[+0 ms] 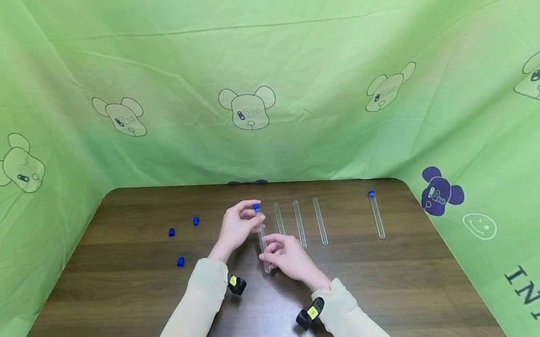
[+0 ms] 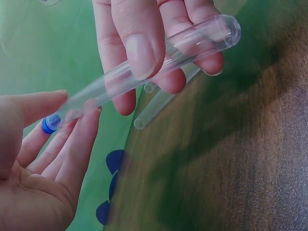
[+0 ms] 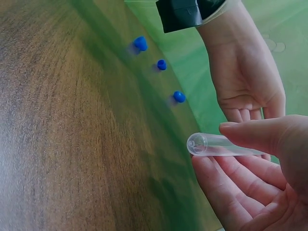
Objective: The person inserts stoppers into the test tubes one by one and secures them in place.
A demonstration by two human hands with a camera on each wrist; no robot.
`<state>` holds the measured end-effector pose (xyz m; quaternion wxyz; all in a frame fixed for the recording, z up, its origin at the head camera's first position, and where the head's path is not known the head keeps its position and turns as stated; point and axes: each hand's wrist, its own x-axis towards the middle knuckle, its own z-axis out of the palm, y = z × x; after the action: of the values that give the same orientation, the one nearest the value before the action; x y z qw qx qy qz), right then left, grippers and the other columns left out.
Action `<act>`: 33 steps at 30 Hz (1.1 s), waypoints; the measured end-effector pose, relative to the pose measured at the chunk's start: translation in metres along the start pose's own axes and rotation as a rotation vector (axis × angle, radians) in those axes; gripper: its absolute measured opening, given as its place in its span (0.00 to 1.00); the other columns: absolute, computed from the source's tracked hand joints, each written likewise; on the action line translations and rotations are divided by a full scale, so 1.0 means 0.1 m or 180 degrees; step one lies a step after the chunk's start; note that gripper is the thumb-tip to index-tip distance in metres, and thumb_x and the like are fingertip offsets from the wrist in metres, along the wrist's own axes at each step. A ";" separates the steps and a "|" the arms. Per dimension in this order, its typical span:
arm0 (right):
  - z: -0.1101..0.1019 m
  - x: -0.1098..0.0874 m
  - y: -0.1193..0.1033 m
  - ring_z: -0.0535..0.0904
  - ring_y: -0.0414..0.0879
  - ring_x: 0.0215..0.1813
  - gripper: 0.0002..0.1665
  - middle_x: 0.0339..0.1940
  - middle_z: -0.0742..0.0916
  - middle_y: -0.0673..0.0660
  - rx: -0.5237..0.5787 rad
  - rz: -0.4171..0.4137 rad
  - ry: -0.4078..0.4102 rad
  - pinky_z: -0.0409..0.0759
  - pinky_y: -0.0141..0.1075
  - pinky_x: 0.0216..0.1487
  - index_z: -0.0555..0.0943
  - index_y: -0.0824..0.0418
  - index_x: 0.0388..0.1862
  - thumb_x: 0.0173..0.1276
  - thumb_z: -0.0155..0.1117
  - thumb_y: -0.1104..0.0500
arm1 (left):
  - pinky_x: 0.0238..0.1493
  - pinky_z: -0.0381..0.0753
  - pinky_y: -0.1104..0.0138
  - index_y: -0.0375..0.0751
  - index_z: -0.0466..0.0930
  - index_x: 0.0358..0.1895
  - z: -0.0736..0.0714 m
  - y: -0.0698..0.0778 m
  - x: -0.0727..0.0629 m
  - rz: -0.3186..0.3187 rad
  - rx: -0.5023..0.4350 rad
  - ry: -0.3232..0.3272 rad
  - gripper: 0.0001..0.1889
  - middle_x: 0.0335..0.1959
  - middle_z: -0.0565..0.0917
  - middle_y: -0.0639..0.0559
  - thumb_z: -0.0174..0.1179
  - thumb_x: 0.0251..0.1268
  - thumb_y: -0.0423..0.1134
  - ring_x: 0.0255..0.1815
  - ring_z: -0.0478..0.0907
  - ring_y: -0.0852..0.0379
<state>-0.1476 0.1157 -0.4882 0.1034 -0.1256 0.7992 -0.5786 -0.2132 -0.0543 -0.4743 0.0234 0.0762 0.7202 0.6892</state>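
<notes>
Between both hands is a clear test tube (image 1: 265, 265) with a blue cap (image 1: 256, 207) on its far end. My left hand (image 1: 238, 225) pinches the tube near that cap, thumb on one side and fingers on the other. Lower down, my right hand (image 1: 290, 258) grips the tube by its rounded end between thumb and fingers. In the left wrist view the tube (image 2: 110, 86) slants across, its cap (image 2: 46, 126) beside the left fingers. The right wrist view shows the rounded end of the tube (image 3: 198, 144) pointing at the camera; the cap is hidden there.
Three loose blue caps (image 1: 180, 261) lie left of the hands. Three uncapped test tubes (image 1: 319, 221) lie side by side just right of them. Farther right lies a capped tube (image 1: 377, 218). Green printed cloth (image 1: 250, 154) surrounds the back and sides of the brown wooden table (image 1: 401, 295).
</notes>
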 end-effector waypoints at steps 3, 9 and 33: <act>0.00 -0.01 0.00 0.86 0.53 0.28 0.25 0.32 0.87 0.56 0.0043 -0.0018 -0.0005 0.86 0.47 0.30 0.76 0.76 0.60 0.66 0.71 0.68 | 0.34 0.88 0.60 0.39 0.82 0.59 0.00 -0.01 -0.01 -0.0013 0.0025 0.0001 0.20 0.37 0.88 0.44 0.69 0.64 0.27 0.30 0.88 0.45; 0.01 0.00 0.02 0.86 0.52 0.28 0.24 0.31 0.87 0.56 0.0028 0.0004 -0.0010 0.86 0.47 0.30 0.77 0.75 0.59 0.65 0.71 0.69 | 0.33 0.88 0.60 0.40 0.82 0.59 -0.01 -0.01 -0.01 -0.0050 0.0040 0.0008 0.20 0.38 0.88 0.44 0.69 0.64 0.27 0.29 0.88 0.46; -0.02 0.02 0.00 0.85 0.59 0.25 0.25 0.28 0.87 0.59 0.0233 -0.0014 0.0120 0.86 0.52 0.29 0.78 0.78 0.58 0.62 0.73 0.73 | 0.33 0.88 0.59 0.37 0.82 0.59 0.01 0.04 0.01 -0.0060 -0.0079 -0.0083 0.19 0.36 0.87 0.41 0.67 0.65 0.25 0.30 0.89 0.45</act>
<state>-0.1500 0.1169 -0.4875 0.0915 -0.1125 0.7790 -0.6100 -0.2133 -0.0529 -0.4700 0.0403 0.0780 0.7120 0.6967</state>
